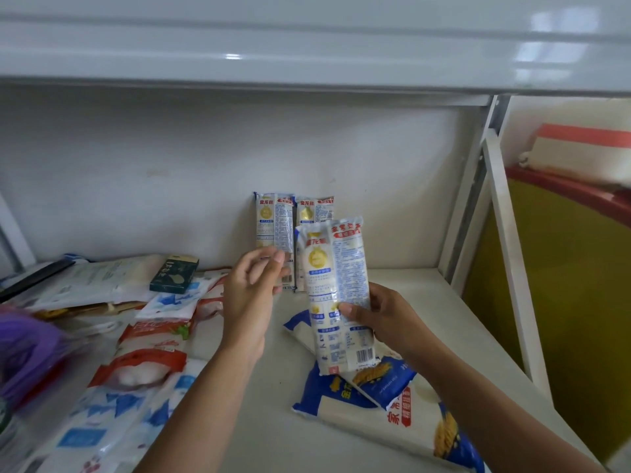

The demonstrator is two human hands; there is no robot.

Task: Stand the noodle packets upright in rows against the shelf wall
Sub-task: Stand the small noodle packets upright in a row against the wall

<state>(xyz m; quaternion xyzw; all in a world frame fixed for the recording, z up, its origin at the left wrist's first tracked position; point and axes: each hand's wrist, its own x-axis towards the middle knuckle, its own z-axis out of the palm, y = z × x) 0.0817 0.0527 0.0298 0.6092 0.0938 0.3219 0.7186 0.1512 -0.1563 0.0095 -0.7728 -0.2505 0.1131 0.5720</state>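
Two white-and-blue noodle packets stand upright against the back shelf wall (205, 186), one at the left (275, 221) and one beside it (314, 208). A third noodle packet (336, 295) is held upright in front of them by my right hand (386, 319), which grips its lower right side. My left hand (251, 288) hovers just left of the standing packets, fingers loosely apart, holding nothing. More blue-and-white packets (392, 404) lie flat on the shelf under my right forearm.
A pile of red, white and blue bags (143, 363) and a dark green box (174, 273) covers the shelf's left side. A purple object (27, 353) sits at the far left. White shelf uprights (508, 240) bound the right; the upper shelf (307, 56) overhangs.
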